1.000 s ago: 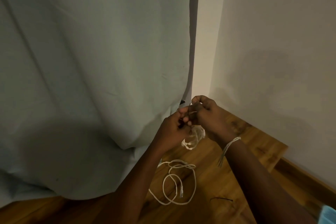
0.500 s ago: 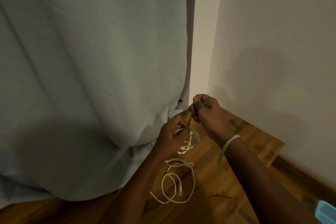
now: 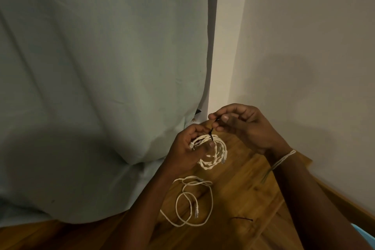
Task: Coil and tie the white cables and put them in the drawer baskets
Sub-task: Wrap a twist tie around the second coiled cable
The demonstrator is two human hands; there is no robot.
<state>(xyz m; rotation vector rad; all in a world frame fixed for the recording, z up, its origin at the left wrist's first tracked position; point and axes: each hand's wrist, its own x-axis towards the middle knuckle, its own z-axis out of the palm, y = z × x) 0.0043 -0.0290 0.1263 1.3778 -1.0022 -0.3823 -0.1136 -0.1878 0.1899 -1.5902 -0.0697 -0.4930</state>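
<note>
There are two white cables, one coiled cable (image 3: 213, 152) and one loose cable (image 3: 192, 203), two black ties, one tie (image 3: 212, 134) and another tie (image 3: 242, 219), and two hands, a left hand (image 3: 188, 152) and a right hand (image 3: 243, 126).

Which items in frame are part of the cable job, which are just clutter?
In the job:
- coiled white cable, gripped by the left hand
- black tie round the coil, its end pinched by the right hand
- loose white cable on the wooden floor
- spare black tie on the floor, probably

Just there:
- grey-green curtain
- wall
- blue object at the frame edge, unidentifiable
</note>
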